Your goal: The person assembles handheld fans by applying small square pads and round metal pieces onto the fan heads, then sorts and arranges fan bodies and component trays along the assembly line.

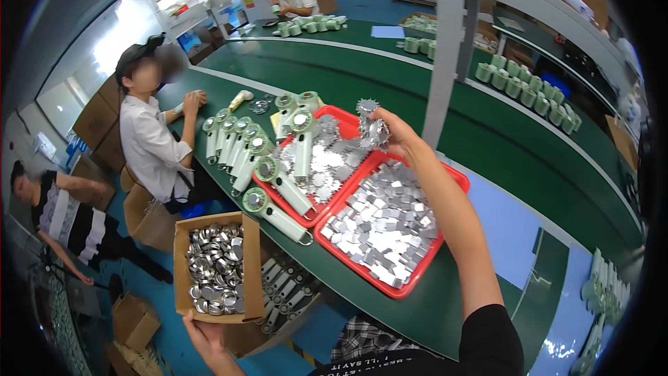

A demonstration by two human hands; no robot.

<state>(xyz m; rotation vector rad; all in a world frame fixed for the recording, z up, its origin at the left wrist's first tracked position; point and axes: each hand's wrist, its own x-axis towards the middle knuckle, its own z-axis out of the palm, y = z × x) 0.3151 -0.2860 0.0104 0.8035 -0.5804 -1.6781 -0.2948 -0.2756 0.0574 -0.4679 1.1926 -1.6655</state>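
Gripping spiky bits (373, 125) with right hand (398, 134), box (252, 264) with left hand (207, 340); probably lots left in red tray (346, 124) by table (445, 289) edge.

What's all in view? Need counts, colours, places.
Red trays: 2, red, on bench
Toothed discs: many, silver, farther tray
Metal blocks: many, silver, nearer tray
Handheld devices: about a dozen, pale green, left of and overlapping farther tray
Cardboard box: 1, brown, left of bench
Round caps: many, silver, in that box
Bench: 1, green, centre
Post: 1, pale grey, upper centre
Cylinders: rows, pale green, upper right
Other people: 3, white or striped tops, left and top
Background clutter: too small to count
Left hand: 1, bare, holding box
Right hand: 1, bare, holding toothed discs
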